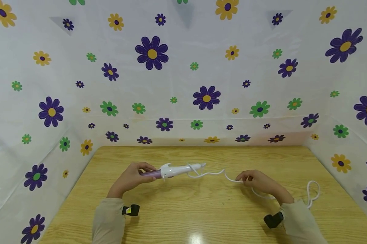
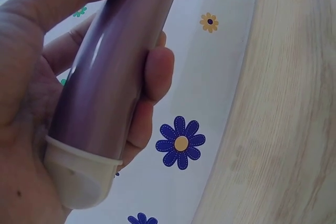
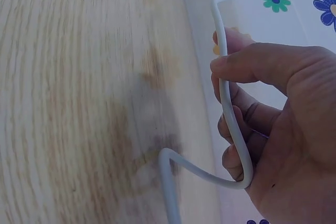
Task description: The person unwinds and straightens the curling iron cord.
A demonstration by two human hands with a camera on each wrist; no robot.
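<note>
My left hand (image 1: 134, 176) grips a curling iron (image 1: 178, 170) by its purple barrel, with the white handle pointing right. In the left wrist view the fingers wrap round the purple barrel (image 2: 113, 66), and its white end cap (image 2: 81, 177) sits by the palm. A white cord (image 1: 215, 173) leaves the handle's tip, loops near it and runs to my right hand (image 1: 258, 181). Thumb and fingers pinch the cord (image 3: 227, 95) in the right wrist view. Past that hand the cord bends down and ends in a loop at the right.
The wooden table (image 1: 183, 206) lies below both hands. A white cloth (image 1: 177, 78) with printed flowers hangs behind it and along both sides. Dark wrist cameras sit on both sleeves, and a loop of cord (image 1: 314, 193) lies near the right forearm.
</note>
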